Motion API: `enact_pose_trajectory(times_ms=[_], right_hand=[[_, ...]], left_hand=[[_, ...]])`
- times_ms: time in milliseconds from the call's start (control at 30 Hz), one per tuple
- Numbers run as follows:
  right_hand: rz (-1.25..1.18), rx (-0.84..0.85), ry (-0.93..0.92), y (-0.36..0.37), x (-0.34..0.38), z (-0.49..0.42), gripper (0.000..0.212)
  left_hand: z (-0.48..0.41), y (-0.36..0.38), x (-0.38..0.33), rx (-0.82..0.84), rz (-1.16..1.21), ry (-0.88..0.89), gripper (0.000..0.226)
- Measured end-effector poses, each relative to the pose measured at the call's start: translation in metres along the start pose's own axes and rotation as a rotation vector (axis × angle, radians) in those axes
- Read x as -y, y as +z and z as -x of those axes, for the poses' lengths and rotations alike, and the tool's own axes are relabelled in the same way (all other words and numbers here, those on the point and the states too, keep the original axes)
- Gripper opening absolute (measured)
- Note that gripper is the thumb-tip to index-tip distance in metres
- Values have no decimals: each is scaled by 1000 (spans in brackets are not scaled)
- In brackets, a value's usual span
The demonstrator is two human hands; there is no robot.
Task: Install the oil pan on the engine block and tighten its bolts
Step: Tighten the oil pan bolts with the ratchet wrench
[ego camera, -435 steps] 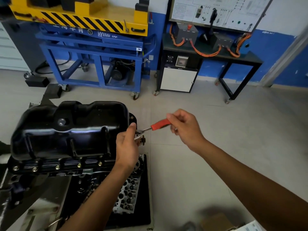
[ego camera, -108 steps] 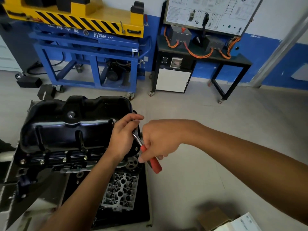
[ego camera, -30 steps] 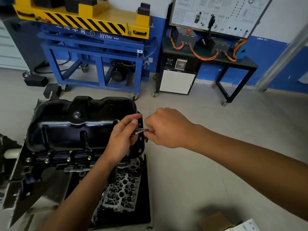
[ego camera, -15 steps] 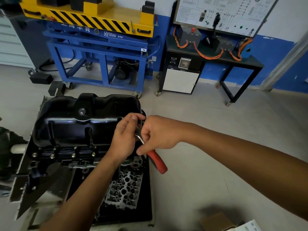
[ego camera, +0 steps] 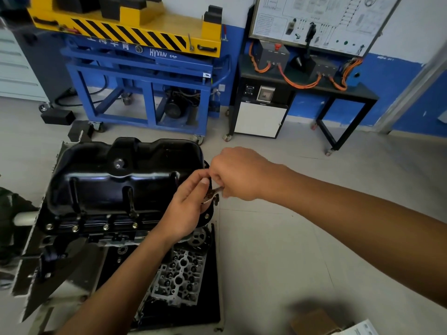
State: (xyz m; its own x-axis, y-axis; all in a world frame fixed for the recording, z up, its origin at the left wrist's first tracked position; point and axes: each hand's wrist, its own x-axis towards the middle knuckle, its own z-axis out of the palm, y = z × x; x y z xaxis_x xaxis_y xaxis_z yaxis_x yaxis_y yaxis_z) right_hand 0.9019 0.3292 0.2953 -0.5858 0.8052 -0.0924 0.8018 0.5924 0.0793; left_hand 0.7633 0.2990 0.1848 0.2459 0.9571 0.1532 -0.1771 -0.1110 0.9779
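The black oil pan sits on the engine block, with several bolts along its near flange. At the pan's right end my left hand steadies the ratchet head with its fingertips, thumb up beside it. My right hand is curled round the ratchet's handle, which is hidden inside the fist; only a short piece of metal shank shows between the two hands.
A cylinder head lies on a black tray on the floor below the block. A blue lift cart and a black trainer table stand at the wall. A cardboard box lies bottom right.
My right hand has swung the ratchet handle up from low right to level with the pan's end, hiding the red grip. My left hand has stayed on the ratchet head.
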Motion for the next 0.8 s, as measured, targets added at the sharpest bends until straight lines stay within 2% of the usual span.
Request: enact_pose_trajectory(times_ms=[100, 167, 233, 333, 400, 467, 500, 600, 800], right_hand=[[24, -255, -59, 12, 7, 3, 17], [10, -308, -116, 22, 8, 4, 20], [-36, -334, -147, 29, 6, 6, 20], [-60, -283, -142, 34, 3, 10, 20], [-67, -253, -108, 32, 0, 13, 14], [-63, -232, -61, 25, 1, 17, 13], [-75, -214, -37, 21, 3, 19, 20], [-195, -118, -4, 11, 15, 28, 40], [-613, 164, 11, 8, 31, 30, 27]], left_hand=[[-2, -1, 1, 11, 19, 16, 44], [-1, -2, 2, 21, 10, 6, 56], [2, -5, 1, 36, 39, 11, 57], [3, -9, -1, -6, 46, 28, 49], [-1, -11, 0, -107, 55, 18, 49], [-5, -13, 2, -190, 26, 10, 34], [-6, -13, 3, -209, 3, 18, 25], [-8, -10, 3, -222, -33, 60, 16], [-2, -4, -1, -138, -36, 80, 27]])
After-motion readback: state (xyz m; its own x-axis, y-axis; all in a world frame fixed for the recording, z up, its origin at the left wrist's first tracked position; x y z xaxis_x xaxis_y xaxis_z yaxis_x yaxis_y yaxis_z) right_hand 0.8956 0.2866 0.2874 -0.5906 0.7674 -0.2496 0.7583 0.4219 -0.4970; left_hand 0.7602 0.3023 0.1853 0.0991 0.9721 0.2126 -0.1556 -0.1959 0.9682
